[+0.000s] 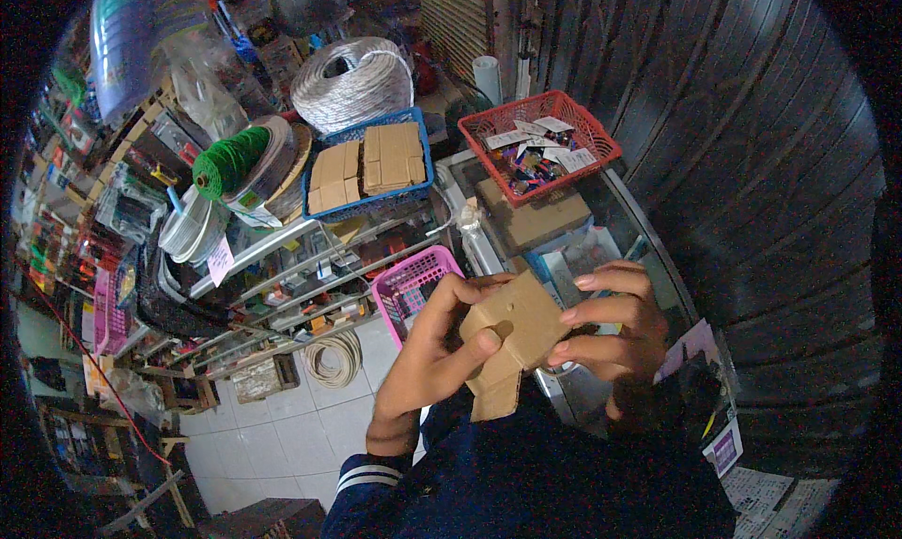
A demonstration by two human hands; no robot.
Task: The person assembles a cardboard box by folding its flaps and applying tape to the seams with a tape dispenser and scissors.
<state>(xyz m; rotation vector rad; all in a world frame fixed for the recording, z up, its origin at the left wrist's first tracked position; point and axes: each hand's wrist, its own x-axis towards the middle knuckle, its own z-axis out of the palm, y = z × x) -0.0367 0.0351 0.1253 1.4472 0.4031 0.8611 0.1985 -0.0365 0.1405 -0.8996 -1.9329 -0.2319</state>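
Observation:
A small brown cardboard box [522, 318] is in front of my chest, with a flap hanging down at its lower end and a small hole in its face. My left hand [439, 346] is closed around its left side, thumb pressed on the front. At the box's right edge is my right hand [615, 323], its fingers bent; two fingertips touch the cardboard while the index finger stands a little off it. What lies inside the box cannot be seen.
Folded cardboard pieces fill a blue basket [429, 170] on the glass counter. A red basket [601, 137] holds small packets and white tags. Below stands a pink basket [387, 299]. Rope coils [352, 83], green twine [230, 163] and a floor cable coil [332, 359] are left; a metal shutter [752, 163] is right.

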